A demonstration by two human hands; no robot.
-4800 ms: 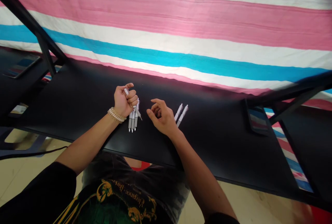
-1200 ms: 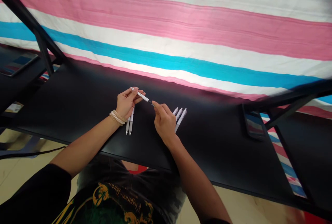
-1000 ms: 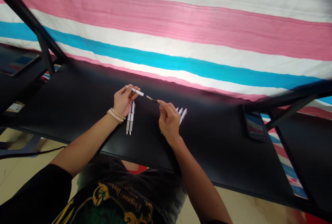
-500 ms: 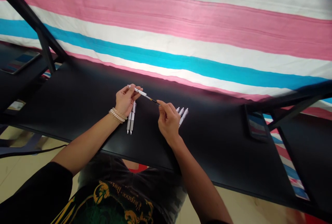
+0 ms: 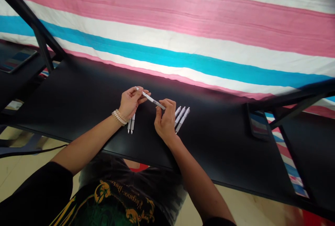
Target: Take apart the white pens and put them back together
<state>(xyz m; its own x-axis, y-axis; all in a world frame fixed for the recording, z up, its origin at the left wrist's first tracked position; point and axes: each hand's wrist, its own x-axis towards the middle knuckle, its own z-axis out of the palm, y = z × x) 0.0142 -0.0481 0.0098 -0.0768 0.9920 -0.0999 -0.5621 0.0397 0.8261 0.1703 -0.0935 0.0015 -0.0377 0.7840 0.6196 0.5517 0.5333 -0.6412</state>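
A white pen (image 5: 148, 96) slants between my two hands above the black table. My left hand (image 5: 131, 102), with a beaded bracelet on its wrist, pinches the white upper barrel near the click end. At the other end, my right hand (image 5: 166, 117) is closed on the grey grip section, which lines up with the barrel; whether the two parts are fully joined I cannot tell. Two grey-and-white pens (image 5: 131, 125) lie below my left hand, partly hidden by it. Three similar pens (image 5: 181, 117) lie side by side just right of my right hand.
A black table (image 5: 214, 149) spans the view, its front edge close to my body. Striped cloth (image 5: 167, 41) hangs behind it. Black metal frames (image 5: 43, 41) stand at both sides. Dark phone-like slabs (image 5: 259, 124) lie at far right and far left.
The thin refill that showed between the barrel and my right hand is now covered. The grey grip section has come up against the white barrel, and my hands are closer together.
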